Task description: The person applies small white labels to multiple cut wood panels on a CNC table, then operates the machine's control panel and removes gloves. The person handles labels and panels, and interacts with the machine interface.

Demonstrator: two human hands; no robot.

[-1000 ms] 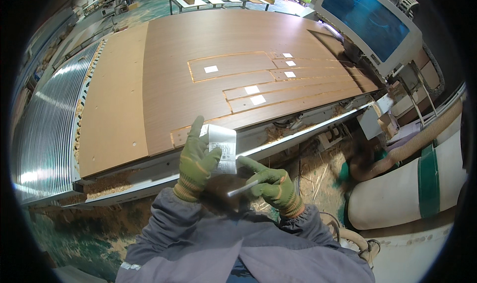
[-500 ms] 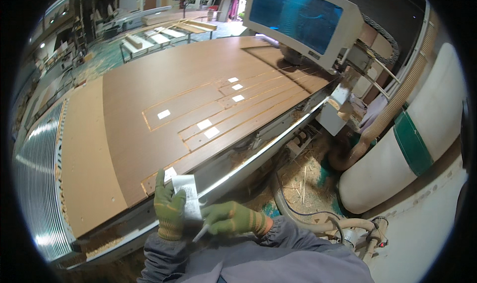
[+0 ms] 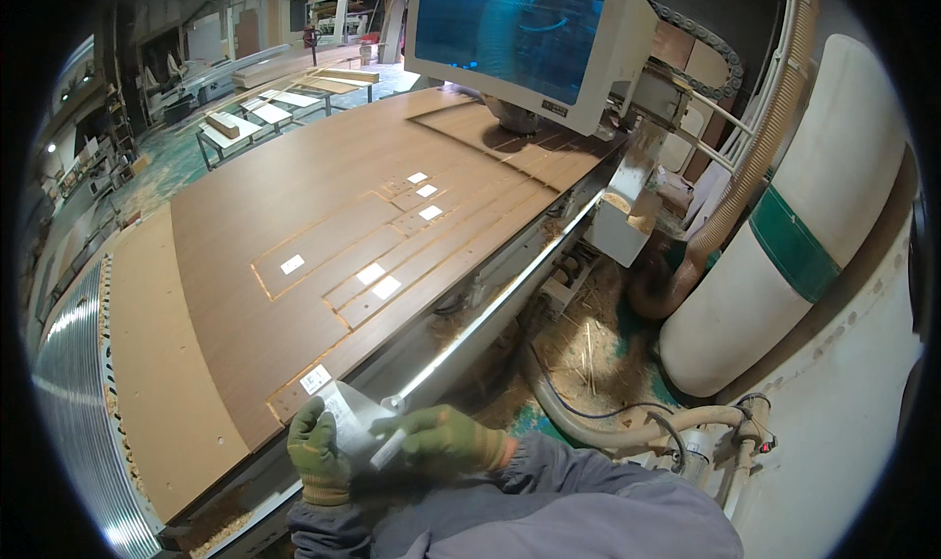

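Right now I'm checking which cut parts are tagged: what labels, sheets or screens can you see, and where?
Label sheet: pale, glossy, held in left hand.
Labels: small white rectangles, stuck on brown board.
Label: white, at board's near edge.
Screen: blue window, white housing, far end.

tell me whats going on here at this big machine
A person in green gloves stands at the edge of a large brown panel lying on a machine bed. The left hand holds a sheet of white labels; the right hand touches it, with a small white stick at its fingers. Several white labels already sit on cut pieces in the panel. Sawdust covers the floor.
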